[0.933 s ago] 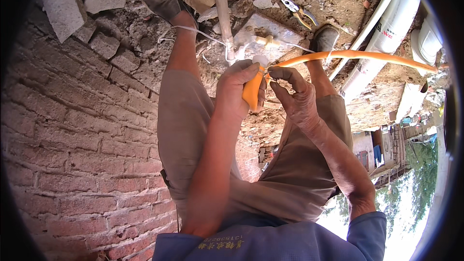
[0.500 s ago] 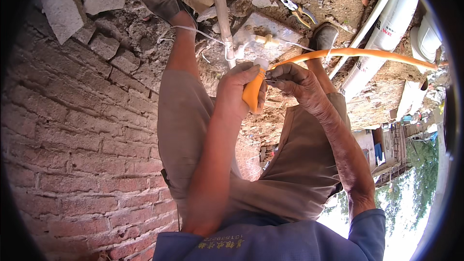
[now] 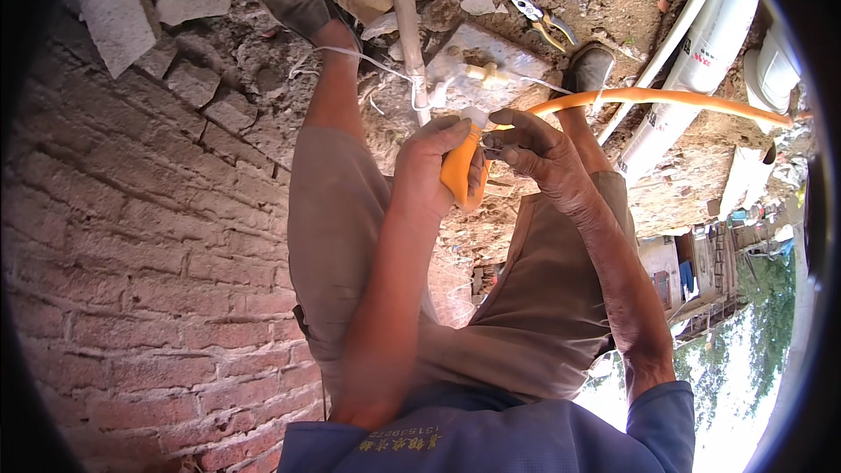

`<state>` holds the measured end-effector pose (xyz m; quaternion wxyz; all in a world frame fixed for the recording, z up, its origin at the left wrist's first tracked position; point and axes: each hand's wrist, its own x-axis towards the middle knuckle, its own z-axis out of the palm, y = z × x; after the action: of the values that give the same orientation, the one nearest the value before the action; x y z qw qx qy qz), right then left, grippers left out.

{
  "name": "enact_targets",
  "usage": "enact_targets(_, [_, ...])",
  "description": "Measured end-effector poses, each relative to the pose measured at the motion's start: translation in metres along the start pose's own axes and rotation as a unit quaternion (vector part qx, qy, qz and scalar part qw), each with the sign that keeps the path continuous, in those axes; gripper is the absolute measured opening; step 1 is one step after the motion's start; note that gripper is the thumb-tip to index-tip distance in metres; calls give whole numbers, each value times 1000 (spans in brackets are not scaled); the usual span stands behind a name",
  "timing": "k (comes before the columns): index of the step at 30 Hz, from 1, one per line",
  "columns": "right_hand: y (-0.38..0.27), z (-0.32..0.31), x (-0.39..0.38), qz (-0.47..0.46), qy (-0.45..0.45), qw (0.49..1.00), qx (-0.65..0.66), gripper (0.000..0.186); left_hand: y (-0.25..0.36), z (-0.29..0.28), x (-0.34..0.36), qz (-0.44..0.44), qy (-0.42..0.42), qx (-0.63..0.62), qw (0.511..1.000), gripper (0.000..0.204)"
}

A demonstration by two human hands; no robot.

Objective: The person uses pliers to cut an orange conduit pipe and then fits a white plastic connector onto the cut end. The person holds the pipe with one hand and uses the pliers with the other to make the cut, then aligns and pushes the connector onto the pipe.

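My left hand [image 3: 423,166] is closed round the bent orange hose [image 3: 458,173], close to a white cylindrical fitting [image 3: 473,115] at its end. Beside it, my right hand [image 3: 550,164] pinches a small thin metal piece [image 3: 490,145] against the hose just below the fitting; its exact shape is hard to make out. The rest of the orange hose [image 3: 666,96] arches off to the right. Beyond my hands, a pale valve fitting [image 3: 484,74] lies on a grey slab [image 3: 517,57], beside white cord and an upright-lying wooden handle [image 3: 403,9].
Yellow-handled pliers [image 3: 544,23] lie near my right foot [image 3: 590,67]. Broken concrete chunks [image 3: 118,9] surround my left foot. White pipes [image 3: 705,44] and a white plastic piece [image 3: 771,70] are at the right. A brick wall [image 3: 149,315] fills the left side.
My right hand has moved up and inward, closing its fingertips at the hose beside the fitting. My left hand and the hose end have shifted only slightly.
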<state>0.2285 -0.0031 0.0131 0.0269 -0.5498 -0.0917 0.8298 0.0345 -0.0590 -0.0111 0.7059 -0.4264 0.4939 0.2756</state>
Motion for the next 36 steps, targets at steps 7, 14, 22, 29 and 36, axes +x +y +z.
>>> enact_targets(7, [-2,9,-10,-139,8,961,-241,40,6,-1,-7,-7,-45,22,999,31])
enact_targets(14, [-28,13,-14,-207,5,885,-417,42,11,9,-13,-14,-45,54,997,30])
enact_targets(22, [-46,30,-17,-235,43,761,-603,30,25,22,-29,4,-54,111,992,30])
enact_targets(29, [-47,45,-26,-280,132,741,-596,34,23,31,-29,-1,-46,133,990,27])
enact_targets(36, [-37,43,-21,-329,129,681,-642,28,20,25,-28,-20,-35,113,993,28])
